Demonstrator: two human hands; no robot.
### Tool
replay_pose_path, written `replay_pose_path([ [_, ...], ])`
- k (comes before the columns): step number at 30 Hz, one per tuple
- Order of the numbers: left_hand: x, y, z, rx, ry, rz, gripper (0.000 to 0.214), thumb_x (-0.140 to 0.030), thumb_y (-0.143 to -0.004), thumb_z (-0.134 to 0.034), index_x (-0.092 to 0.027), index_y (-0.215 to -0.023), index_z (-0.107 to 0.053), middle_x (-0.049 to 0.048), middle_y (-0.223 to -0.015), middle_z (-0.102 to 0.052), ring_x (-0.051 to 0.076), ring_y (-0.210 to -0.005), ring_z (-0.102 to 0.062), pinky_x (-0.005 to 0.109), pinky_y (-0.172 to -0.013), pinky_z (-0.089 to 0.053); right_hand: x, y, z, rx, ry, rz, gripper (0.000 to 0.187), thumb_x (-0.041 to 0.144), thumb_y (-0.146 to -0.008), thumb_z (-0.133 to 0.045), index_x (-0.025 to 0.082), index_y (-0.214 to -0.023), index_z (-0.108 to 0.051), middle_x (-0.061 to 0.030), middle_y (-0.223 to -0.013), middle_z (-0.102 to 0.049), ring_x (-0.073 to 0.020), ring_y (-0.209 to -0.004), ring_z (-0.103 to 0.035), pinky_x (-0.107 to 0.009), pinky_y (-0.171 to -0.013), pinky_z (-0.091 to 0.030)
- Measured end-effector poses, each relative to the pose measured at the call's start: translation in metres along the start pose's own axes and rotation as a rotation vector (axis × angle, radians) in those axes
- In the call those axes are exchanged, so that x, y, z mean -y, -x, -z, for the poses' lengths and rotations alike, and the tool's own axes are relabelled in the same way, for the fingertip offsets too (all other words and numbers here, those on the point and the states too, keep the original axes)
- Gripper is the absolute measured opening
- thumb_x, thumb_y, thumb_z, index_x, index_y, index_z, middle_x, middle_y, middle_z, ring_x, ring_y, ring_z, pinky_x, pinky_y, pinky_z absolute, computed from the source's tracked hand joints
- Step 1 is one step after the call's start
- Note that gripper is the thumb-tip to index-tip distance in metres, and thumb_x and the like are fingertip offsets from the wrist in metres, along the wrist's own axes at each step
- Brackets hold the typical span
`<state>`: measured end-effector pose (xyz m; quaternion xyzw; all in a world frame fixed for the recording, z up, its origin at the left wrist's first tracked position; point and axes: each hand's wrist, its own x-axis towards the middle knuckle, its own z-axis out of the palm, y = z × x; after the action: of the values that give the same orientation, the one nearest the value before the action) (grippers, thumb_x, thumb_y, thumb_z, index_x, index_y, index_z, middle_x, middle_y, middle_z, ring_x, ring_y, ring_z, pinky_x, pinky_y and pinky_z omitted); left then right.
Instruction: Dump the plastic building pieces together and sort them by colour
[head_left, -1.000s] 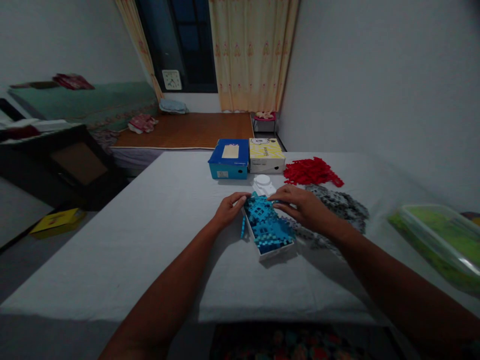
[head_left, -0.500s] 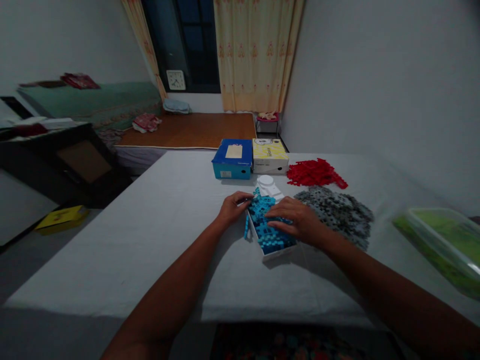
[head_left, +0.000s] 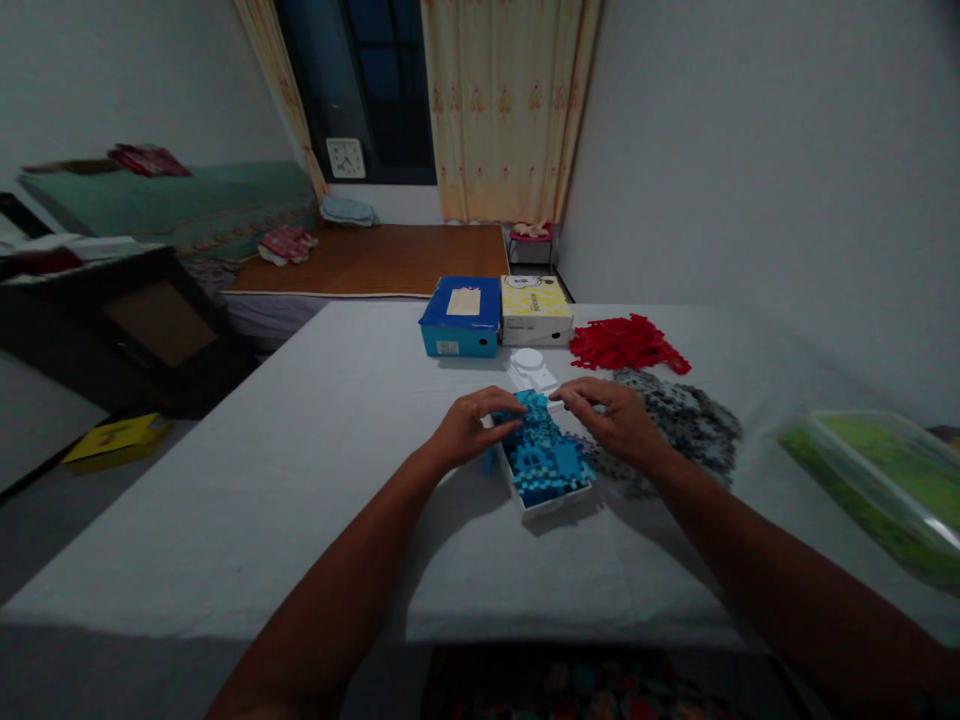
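A shallow white box (head_left: 555,508) on the table is filled with small blue building-block pieces (head_left: 551,462). My left hand (head_left: 474,428) is at the box's left side, thumb and fingers apart, its fingertips over the blue pieces. At the far right edge of the box is my right hand (head_left: 616,420), with its thumb and fingers brought together. Whatever may be between those fingertips is too small to make out. One blue piece (head_left: 489,460) is outside the box under my left hand, mostly hidden.
Behind the box lies a white flat part with a round top (head_left: 529,362). Farther back stand a blue box (head_left: 460,318) and a yellow-and-white box (head_left: 536,310). Red pieces (head_left: 628,343) and grey pieces (head_left: 690,425) are heaped at right, near a clear container with green contents (head_left: 885,490).
My right hand has moved off the middle of the blue pieces to the box's far right edge, its fingers closing. My left hand has shifted slightly right over the pieces. The view has shifted slightly.
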<state>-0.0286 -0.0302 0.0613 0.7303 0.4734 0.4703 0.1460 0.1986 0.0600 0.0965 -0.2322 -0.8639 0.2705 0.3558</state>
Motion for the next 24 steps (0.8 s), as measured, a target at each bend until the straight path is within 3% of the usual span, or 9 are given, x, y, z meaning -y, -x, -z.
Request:
replay_pose_path([
  [3,-0.003,0.001,0.000,0.016,-0.051,0.028,0.023,-0.038,-0.086,-0.067,-0.023,-0.102,-0.075,0.0082,-0.104,-0.074,0.022,-0.099,-0.068,0.038,-0.091,-0.054,0.006,0.000,-0.001,0.007,-0.010,-0.004,0.030,0.039,-0.095,-0.050,0.020,-0.092,-0.073,-0.0057,-0.093,-0.075,-0.0183,-0.085,-0.067,-0.028,-0.073,-0.050],
  [6,-0.004,0.001,0.004,0.001,0.009,0.113,0.032,-0.044,-0.093,-0.055,-0.022,-0.102,-0.075,0.0077,-0.102,-0.076,0.022,-0.096,-0.070,0.037,-0.088,-0.055,0.019,-0.004,0.001,0.049,-0.009,0.039,0.030,0.040,-0.094,-0.052,0.020,-0.087,-0.072,-0.0051,-0.087,-0.074,-0.0170,-0.078,-0.066,-0.027,-0.069,-0.050],
  [10,0.000,0.000,0.006,-0.043,0.118,0.178,0.041,-0.049,-0.094,-0.050,-0.018,-0.104,-0.075,0.0071,-0.100,-0.077,0.022,-0.094,-0.071,0.035,-0.086,-0.056,0.048,-0.015,-0.008,0.278,0.064,0.269,0.017,0.034,-0.092,-0.060,0.022,-0.092,-0.073,-0.0038,-0.090,-0.073,-0.0156,-0.082,-0.066,-0.027,-0.075,-0.050],
  [14,0.014,0.001,0.008,-0.248,0.203,0.244,0.044,-0.053,-0.093,-0.051,-0.017,-0.107,-0.072,0.0076,-0.096,-0.076,0.020,-0.090,-0.071,0.031,-0.077,-0.057,0.069,-0.029,-0.044,0.587,0.474,0.555,0.012,0.017,-0.088,-0.063,0.020,-0.090,-0.074,-0.0069,-0.088,-0.071,-0.0216,-0.093,-0.062,-0.032,-0.076,-0.048],
  [16,0.022,0.002,0.010,-0.353,0.243,0.290,0.045,-0.054,-0.093,-0.050,-0.016,-0.108,-0.071,0.0083,-0.093,-0.076,0.020,-0.088,-0.071,0.030,-0.074,-0.057,0.072,-0.035,-0.067,0.672,0.653,0.637,0.014,0.016,-0.088,-0.061,0.017,-0.083,-0.074,-0.0098,-0.086,-0.069,-0.0248,-0.093,-0.060,-0.034,-0.071,-0.047],
  [19,0.033,0.004,0.014,-0.434,0.255,0.344,0.048,-0.055,-0.093,-0.049,-0.015,-0.108,-0.069,0.0091,-0.093,-0.075,0.019,-0.088,-0.071,0.030,-0.074,-0.056,0.070,-0.043,-0.091,0.738,0.745,0.705,0.020,0.015,-0.090,-0.056,0.015,-0.082,-0.074,-0.0117,-0.091,-0.068,-0.0253,-0.092,-0.059,-0.032,-0.065,-0.045],
  [21,0.037,0.005,0.016,-0.446,0.259,0.363,0.050,-0.057,-0.092,-0.049,-0.015,-0.108,-0.069,0.0093,-0.093,-0.075,0.020,-0.089,-0.071,0.031,-0.075,-0.056,0.069,-0.050,-0.093,0.756,0.744,0.717,0.019,0.013,-0.089,-0.055,0.014,-0.083,-0.074,-0.0115,-0.092,-0.069,-0.0242,-0.092,-0.060,-0.030,-0.062,-0.044],
  [24,0.042,0.004,0.016,-0.447,0.281,0.362,0.052,-0.060,-0.090,-0.051,-0.015,-0.104,-0.070,0.0089,-0.093,-0.076,0.021,-0.089,-0.071,0.034,-0.078,-0.056,0.069,-0.066,-0.074,0.732,0.654,0.692,0.017,0.011,-0.088,-0.058,0.015,-0.083,-0.073,-0.0092,-0.094,-0.071,-0.0207,-0.091,-0.062,-0.028,-0.063,-0.043],
])
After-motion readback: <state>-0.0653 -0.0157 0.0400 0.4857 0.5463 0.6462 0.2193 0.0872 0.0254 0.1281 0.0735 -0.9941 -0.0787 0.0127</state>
